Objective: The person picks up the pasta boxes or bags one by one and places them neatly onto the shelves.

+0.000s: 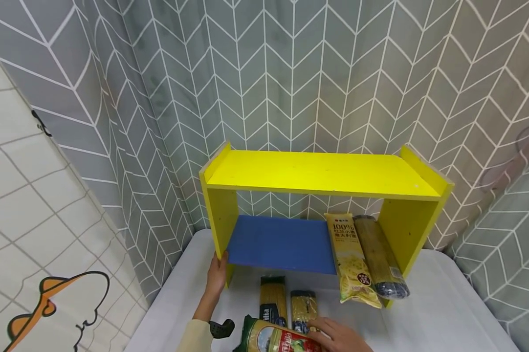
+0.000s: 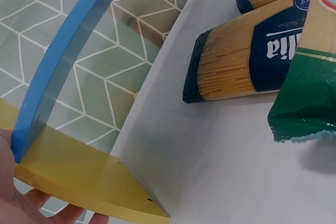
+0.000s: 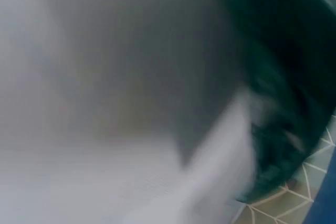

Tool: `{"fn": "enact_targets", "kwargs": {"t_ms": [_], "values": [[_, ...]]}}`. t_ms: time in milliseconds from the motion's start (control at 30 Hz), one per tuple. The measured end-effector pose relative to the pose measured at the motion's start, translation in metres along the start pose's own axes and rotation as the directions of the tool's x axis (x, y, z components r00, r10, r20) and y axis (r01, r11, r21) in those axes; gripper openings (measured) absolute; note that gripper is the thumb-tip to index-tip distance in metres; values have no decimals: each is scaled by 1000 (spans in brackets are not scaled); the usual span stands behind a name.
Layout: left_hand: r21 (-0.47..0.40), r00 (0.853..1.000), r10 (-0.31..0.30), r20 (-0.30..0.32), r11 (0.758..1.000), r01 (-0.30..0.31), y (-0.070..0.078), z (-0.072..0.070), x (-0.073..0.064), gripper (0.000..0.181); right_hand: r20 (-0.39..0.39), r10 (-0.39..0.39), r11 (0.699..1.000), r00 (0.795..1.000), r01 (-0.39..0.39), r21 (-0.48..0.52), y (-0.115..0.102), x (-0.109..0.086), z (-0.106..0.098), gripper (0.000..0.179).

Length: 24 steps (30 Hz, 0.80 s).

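Note:
My left hand (image 1: 216,278) grips the front edge of the left side panel of a yellow shelf unit (image 1: 220,220), just beside its blue board (image 1: 282,244). In the left wrist view the fingers (image 2: 68,213) lie along the outer side of the yellow panel. My right hand (image 1: 335,335) holds the right end of a green and red pasta bag (image 1: 277,337) in front of the shelf. The bag's green end (image 3: 294,77) looks blurred in the right wrist view, above the white surface. My right hand itself is hidden there.
On the blue board, at right, lean a yellow pasta bag (image 1: 350,259) and a dark-ended spaghetti pack (image 1: 381,259), both jutting over the front edge. Below lie two pasta packs, one dark-labelled (image 1: 272,298), one smaller (image 1: 304,310), on the white table (image 1: 436,303). A patterned curtain (image 1: 291,88) hangs behind.

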<state>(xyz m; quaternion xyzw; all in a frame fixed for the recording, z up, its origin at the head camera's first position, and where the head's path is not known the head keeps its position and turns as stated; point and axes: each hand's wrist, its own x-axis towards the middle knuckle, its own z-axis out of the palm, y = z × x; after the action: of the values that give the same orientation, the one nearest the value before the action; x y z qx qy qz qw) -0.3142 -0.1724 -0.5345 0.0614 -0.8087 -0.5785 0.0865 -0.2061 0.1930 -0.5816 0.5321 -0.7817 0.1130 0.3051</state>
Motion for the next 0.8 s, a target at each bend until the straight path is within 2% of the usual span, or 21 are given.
{"fn": "enact_targets", "kwargs": {"t_ms": [100, 200, 267, 333, 467, 567, 667, 733, 800], "values": [[12, 1000, -2, -5, 1000, 2, -1, 0, -1, 58, 40, 49, 999, 998, -49, -3, -10, -13, 14, 52], [21, 1000, -8, -11, 1000, 8, -1, 0, -2, 57, 25, 99, 994, 995, -97, -58, -20, -24, 27, 61], [19, 1000, -5, -16, 1000, 5, -1, 1, -2, 57, 17, 150, 987, 989, -149, -53, -26, -28, 34, 64], [13, 1000, -1, -14, 1000, 1, -2, 2, -2, 57, 22, 221, 975, 975, -220, -27, -32, -31, 39, 66], [4, 1000, -1, -14, 1000, 1, -5, 2, -3, 56, 88, 321, 946, 943, -323, 4, -40, -33, 41, 61], [1, 1000, 0, -13, 1000, 0, -6, 2, -3, 55, 135, 351, 935, 927, -354, -2, -42, -31, 36, 59], [-11, 1000, 14, -4, 1000, -14, -5, 2, -3, 56, 200, 424, 893, 883, -445, 72, -43, -26, 29, 56], [-19, 1000, 23, 2, 1000, -23, -5, 2, -2, 56, 233, 448, 868, 863, -482, 119, -42, -21, 23, 53], [-30, 999, 33, 7, 999, -32, -4, 2, -2, 55, 254, 434, 865, 864, -478, 151, -41, -16, 16, 50]]}}
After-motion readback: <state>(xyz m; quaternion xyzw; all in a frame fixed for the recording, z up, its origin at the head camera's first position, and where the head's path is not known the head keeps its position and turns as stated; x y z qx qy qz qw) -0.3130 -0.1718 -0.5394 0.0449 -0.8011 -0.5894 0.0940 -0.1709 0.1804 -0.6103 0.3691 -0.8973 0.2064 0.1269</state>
